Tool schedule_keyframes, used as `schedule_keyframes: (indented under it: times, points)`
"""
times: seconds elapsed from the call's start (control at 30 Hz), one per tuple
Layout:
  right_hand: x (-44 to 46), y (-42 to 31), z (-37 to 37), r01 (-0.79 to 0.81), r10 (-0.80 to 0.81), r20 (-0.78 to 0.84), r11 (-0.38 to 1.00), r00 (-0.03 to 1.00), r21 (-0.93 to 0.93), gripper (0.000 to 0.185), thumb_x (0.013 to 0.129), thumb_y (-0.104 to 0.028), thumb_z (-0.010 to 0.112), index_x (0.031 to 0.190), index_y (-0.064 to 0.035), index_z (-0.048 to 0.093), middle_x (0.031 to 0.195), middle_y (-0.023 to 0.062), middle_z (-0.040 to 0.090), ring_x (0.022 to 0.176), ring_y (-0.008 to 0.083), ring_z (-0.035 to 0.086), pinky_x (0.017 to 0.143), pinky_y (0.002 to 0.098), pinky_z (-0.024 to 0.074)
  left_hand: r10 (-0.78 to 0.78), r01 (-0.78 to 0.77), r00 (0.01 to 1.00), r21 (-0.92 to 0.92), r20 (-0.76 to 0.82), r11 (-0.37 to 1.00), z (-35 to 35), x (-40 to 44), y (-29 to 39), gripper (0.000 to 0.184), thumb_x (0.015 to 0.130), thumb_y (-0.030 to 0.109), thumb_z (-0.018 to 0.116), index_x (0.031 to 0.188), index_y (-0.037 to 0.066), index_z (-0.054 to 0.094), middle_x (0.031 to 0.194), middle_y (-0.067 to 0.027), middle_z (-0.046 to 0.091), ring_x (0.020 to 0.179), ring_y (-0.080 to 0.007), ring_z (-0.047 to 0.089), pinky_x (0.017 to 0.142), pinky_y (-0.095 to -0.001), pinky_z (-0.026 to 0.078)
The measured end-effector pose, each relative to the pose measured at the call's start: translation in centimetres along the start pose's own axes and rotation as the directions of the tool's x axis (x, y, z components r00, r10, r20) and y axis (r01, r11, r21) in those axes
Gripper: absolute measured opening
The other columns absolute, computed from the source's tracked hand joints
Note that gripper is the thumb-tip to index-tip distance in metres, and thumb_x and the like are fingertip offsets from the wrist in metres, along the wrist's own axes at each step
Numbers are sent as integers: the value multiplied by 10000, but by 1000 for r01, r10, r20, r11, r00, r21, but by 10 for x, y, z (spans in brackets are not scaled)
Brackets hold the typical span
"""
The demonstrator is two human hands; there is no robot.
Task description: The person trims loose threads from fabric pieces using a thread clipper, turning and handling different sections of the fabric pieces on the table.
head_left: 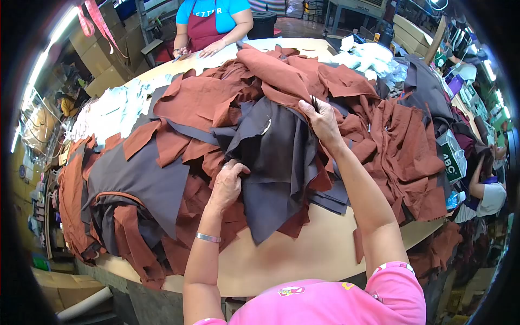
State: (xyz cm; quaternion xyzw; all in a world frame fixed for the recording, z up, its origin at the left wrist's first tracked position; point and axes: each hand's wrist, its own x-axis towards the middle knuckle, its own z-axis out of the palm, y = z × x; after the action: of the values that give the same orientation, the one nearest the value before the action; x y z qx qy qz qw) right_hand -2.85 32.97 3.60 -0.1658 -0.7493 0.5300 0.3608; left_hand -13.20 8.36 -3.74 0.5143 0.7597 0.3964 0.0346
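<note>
Left hand (pixel 228 183) and right hand (pixel 324 120) flank dark cloth (pixel 276 168) above rust heap

My left hand pinches the left edge of the dark cloth between thumb and curled fingers, a silver bracelet (pixel 208 238) at the wrist, while my right hand appears closed on its upper right edge. A slim dark item (pixel 314 102) shows between the right thumb and fingers, too small for me to identify. Seen from my remote post, the dark cloth lies between the two hands, its long axis running from the far side of the table (pixel 287 268) toward the wearer and narrowing to a point at the near end. The left hand is nearer that point; the right is nearer the far end, where a pale mark (pixel 266 126) shows on the fabric. Rust-coloured fabric (pixel 203 100) lies beyond the dark cloth and to both sides of it, with a grey panel (pixel 138 176) to its left. White fabric (pixel 116 108) sits beyond it on the left, a green bag (pixel 452 155) well to its right. Across the table from it stands a co-worker in a red apron (pixel 208 30).
</note>
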Motion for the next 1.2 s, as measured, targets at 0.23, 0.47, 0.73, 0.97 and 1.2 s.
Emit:
schedule_keyframes:
  times: [0.23, 0.47, 0.73, 0.97, 1.2]
  points:
    - [-22, -16, 15, 21, -11, 91, 995, 996, -102, 235, 839, -197, 556, 837, 38, 538, 683, 157, 537, 639, 130, 476, 622, 299, 417, 17, -12, 966, 20, -258, 1000, 11, 12, 47, 513, 719, 300, 678, 1116, 50, 472, 1139, -156, 467, 1084, -332, 426, 930, -401, 331]
    - [-31, -17, 34, 192, -173, 142, 972, 975, -135, 309, 797, -271, 611, 808, 22, 513, 720, 206, 521, 632, 326, 483, 608, 363, 409, -67, 50, 980, -95, -189, 994, 51, 17, 61, 377, 745, 134, 633, 1070, 35, 467, 999, -155, 507, 917, -339, 510, 786, -382, 413]
    - [-98, -1, 22, 371, -258, 275, 759, 926, -536, 910, 568, -384, 767, 1283, -25, 333, 1262, 195, 431, 892, 351, 588, 733, 374, 497, -337, 172, 908, -511, -249, 842, 29, 17, 49, 86, 851, -7, 460, 920, 23, 502, 780, -54, 547, 721, -112, 489, 672, -255, 417]
    - [-106, 20, 13, 338, -228, 259, 753, 939, -564, 637, 624, -70, 648, 1216, -57, 414, 1234, 159, 466, 875, 345, 591, 724, 382, 497, -367, 83, 887, -684, -281, 725, 14, 22, 38, 149, 924, 158, 456, 851, 32, 487, 789, 25, 479, 743, -53, 395, 684, -189, 362]
    - [-101, 20, 11, 328, -265, 195, 779, 945, -534, 428, 602, 59, 519, 1018, -43, 524, 1158, 141, 526, 872, 345, 585, 731, 380, 492, -356, 67, 885, -674, -301, 736, 12, 23, 33, 202, 932, 167, 443, 769, 49, 446, 716, 52, 388, 679, -40, 331, 613, -171, 319]
